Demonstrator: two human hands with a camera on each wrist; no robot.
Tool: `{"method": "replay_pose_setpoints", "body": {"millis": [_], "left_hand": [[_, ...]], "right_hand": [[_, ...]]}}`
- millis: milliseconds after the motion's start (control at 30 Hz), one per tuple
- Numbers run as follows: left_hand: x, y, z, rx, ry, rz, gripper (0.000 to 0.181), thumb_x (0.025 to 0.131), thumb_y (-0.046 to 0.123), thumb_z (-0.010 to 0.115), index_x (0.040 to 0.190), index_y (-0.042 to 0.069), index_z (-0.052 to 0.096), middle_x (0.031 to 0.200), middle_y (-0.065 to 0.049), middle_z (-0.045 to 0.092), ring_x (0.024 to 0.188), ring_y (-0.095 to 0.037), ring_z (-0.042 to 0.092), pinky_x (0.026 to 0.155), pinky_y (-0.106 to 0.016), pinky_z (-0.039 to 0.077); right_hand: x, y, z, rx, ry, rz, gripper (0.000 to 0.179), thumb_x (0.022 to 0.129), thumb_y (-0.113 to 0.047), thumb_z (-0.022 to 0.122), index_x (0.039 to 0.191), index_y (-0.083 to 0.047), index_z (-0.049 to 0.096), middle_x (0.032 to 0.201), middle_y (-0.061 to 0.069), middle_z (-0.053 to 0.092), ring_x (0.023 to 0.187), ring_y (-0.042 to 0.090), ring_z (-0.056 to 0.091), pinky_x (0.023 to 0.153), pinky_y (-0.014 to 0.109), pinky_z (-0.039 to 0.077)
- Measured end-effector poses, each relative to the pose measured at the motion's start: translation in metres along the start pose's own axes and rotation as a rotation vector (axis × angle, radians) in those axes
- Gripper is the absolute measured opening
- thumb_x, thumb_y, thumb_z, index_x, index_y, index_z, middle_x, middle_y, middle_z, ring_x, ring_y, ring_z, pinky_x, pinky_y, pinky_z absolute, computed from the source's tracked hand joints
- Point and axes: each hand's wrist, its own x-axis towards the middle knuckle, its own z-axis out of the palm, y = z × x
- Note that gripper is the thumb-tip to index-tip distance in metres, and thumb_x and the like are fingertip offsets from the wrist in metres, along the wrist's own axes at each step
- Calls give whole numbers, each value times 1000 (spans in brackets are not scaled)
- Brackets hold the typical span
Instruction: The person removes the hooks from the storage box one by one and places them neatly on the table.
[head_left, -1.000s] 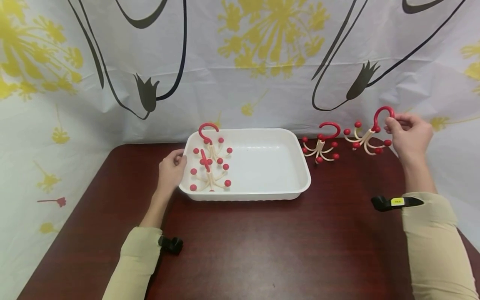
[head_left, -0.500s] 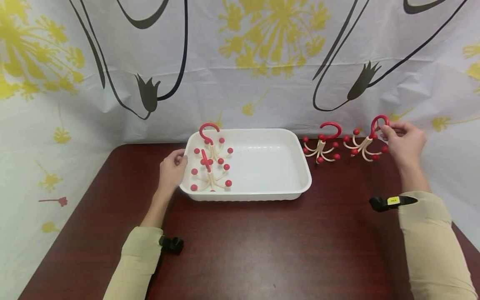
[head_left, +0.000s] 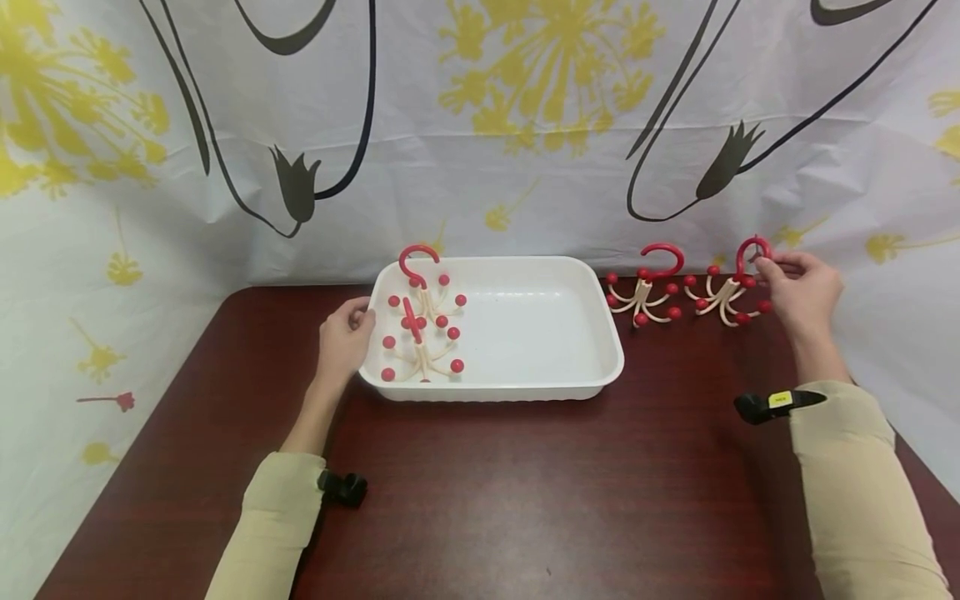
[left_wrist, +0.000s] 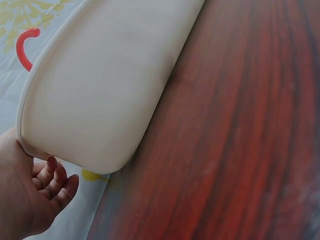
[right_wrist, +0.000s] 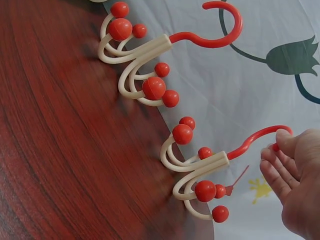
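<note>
At the table's back right, my right hand (head_left: 806,292) pinches the red hook end of a multi-arm hook hanger (head_left: 723,296). Its cream arms curve upward to red balls and stand upright at the tabletop in the right wrist view. Just left of it stands a matching hanger (head_left: 640,296), hook uppermost. My left hand (head_left: 345,342) grips the left rim of a white tray (head_left: 491,390), fingers curled beneath the rim in the left wrist view. Two more such hangers stand inside the tray's left end, a rear one (head_left: 422,302) and a front one (head_left: 420,358).
The dark red wooden table (head_left: 525,492) extends in front of the tray. Close behind the tray and hangers hangs a white curtain (head_left: 420,183) with yellow and grey flower prints. The tray's right half shows its bare bottom.
My right hand has lowered the hanger and moved it slightly left, from above the table's back edge down to the tabletop. My left hand and the tray stay put.
</note>
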Motion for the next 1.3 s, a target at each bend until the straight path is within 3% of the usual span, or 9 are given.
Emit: {"method": "replay_pose_setpoints", "body": {"millis": [333, 833, 1167, 1300], "left_hand": [[0, 1, 1, 3, 8, 4, 34, 102, 15, 56, 130, -2, 64, 93, -19, 63, 83, -27, 57, 73, -32, 45], [-3, 2, -3, -9, -15, -26, 36, 103, 18, 56, 133, 0, 62, 94, -17, 62, 84, -27, 58, 71, -27, 45], [-3, 1, -2, -9, -33, -46, 37, 104, 20, 55, 136, 1, 61, 98, -17, 62, 87, -26, 58, 71, -25, 47], [-2, 2, -2, -8, -27, -41, 37, 104, 19, 55, 135, 0, 61, 98, -18, 63, 87, -27, 58, 73, -28, 47]], "right_hand": [[-5, -4, -2, 107, -8, -29, 10, 93, -9, 70, 89, -18, 70, 68, -20, 68, 58, -4, 65, 56, 11, 50], [-5, -20, -7, 25, 74, -80, 10, 96, -20, 68, 87, -25, 68, 67, -23, 66, 59, -6, 64, 61, 8, 48], [-15, -45, 3, 176, 44, -156, 9, 93, -10, 70, 87, -17, 72, 69, -13, 71, 59, -1, 67, 62, 11, 50], [-21, -55, 7, 158, 25, -196, 9, 94, -11, 68, 89, -17, 72, 70, -15, 71, 61, -2, 67, 63, 10, 49]]}}
